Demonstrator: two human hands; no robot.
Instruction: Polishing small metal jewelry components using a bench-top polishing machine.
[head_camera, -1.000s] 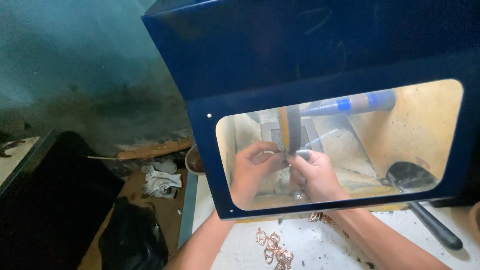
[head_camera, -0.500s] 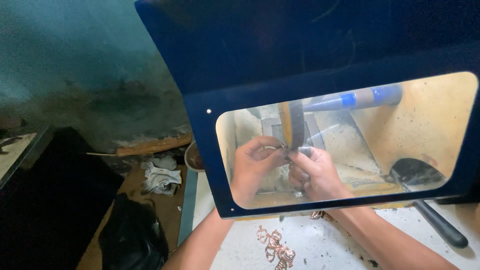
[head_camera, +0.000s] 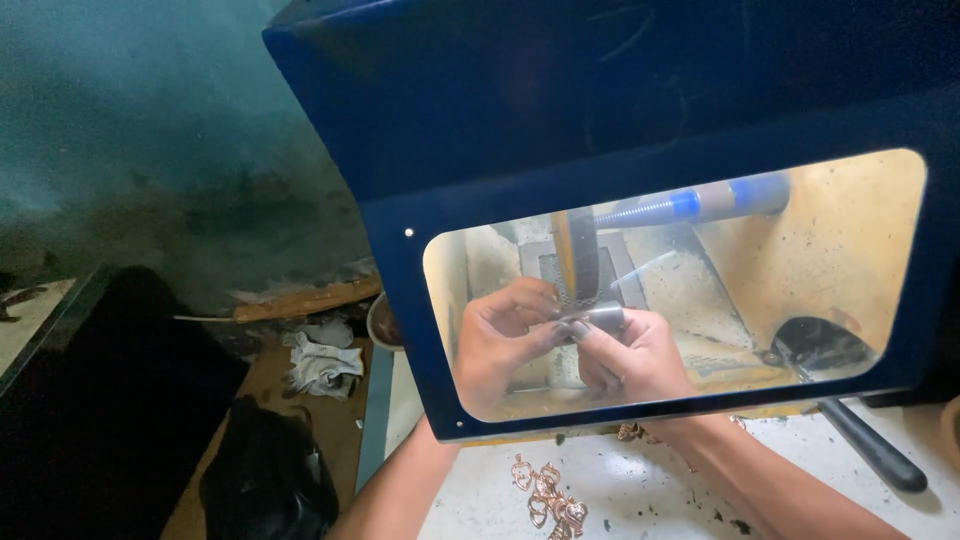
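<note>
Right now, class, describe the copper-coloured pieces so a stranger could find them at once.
Start at the blue hood with its clear window. Below its lower edge, on the white worktop, lies a small heap of copper-coloured pieces: the only shiny openwork metal there.

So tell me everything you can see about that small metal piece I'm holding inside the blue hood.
The small metal piece looks like a short grey cylinder, dull and metallic, lying roughly level. It sits behind the clear window of the blue hood, pinched between the fingers of the left hand and the right hand. Its left end is up against a vertical dark and yellow wheel; actual contact cannot be told. Finer detail is blurred.
</note>
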